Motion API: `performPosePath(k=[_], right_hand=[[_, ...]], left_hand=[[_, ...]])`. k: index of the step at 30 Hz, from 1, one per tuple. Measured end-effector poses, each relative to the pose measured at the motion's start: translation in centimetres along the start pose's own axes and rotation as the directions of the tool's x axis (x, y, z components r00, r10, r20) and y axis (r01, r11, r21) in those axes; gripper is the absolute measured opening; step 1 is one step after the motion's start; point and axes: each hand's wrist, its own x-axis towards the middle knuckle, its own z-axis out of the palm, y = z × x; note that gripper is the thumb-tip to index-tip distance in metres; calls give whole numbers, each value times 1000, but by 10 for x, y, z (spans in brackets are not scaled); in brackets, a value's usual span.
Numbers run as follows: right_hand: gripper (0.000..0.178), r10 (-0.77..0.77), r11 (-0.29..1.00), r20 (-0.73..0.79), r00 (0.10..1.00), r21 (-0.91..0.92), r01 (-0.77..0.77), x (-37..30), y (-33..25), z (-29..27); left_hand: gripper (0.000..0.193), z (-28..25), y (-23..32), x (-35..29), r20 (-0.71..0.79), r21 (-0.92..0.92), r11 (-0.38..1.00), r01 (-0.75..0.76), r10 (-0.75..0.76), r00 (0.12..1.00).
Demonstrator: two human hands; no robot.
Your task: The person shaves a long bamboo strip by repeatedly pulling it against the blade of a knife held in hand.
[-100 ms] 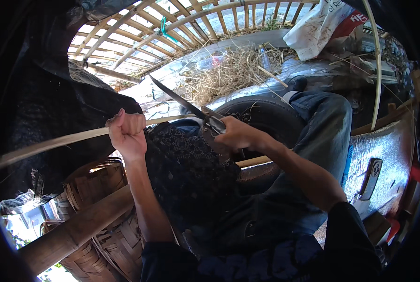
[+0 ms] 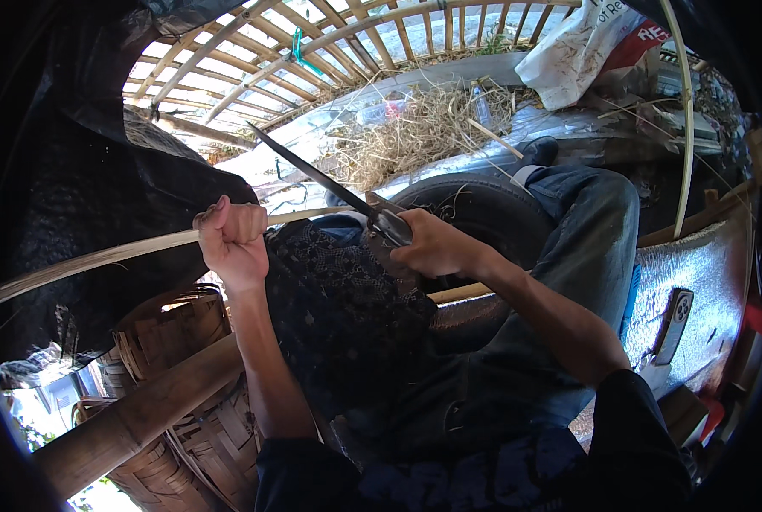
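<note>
My left hand [image 2: 234,241] is a closed fist around a long pale bamboo strip [image 2: 125,253]. The strip runs from the far left, through the fist, toward my right hand. In my right hand [image 2: 441,245] is a knife [image 2: 313,174] with a long dark blade that points up and to the left. The strip's right end reaches the blade near the handle; whether it touches the edge I cannot tell. A dark patterned cloth [image 2: 334,290] lies over my leg under the strip. Behind the right hand stands a black tyre [image 2: 475,205].
Dry shavings [image 2: 424,136] are heaped beyond the tyre. A bamboo slat fence [image 2: 313,51] curves across the back. At lower left, a thick bamboo pole [image 2: 142,418] crosses woven baskets [image 2: 172,337]. A phone [image 2: 674,324] lies on a silvery panel [image 2: 714,290] at right.
The knife's blade has tilted, its tip swinging up and left. My left hand and the strip are almost where they were.
</note>
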Motion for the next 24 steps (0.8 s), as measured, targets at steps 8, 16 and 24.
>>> performPosePath(k=[8,16,24], right_hand=[[14,80,997,-74,994,7,-80,14,42,11],[17,26,976,80,996,213,-43,-3,-8,-2],[16,6,973,72,997,231,-23,2,-21,-11]], left_hand=[[46,11,-6,8,56,10,1000,5,-6,998],[45,10,-4,10,74,17,1000,-22,21,997],[46,2,0,5,150,83,996,-29,17,989]])
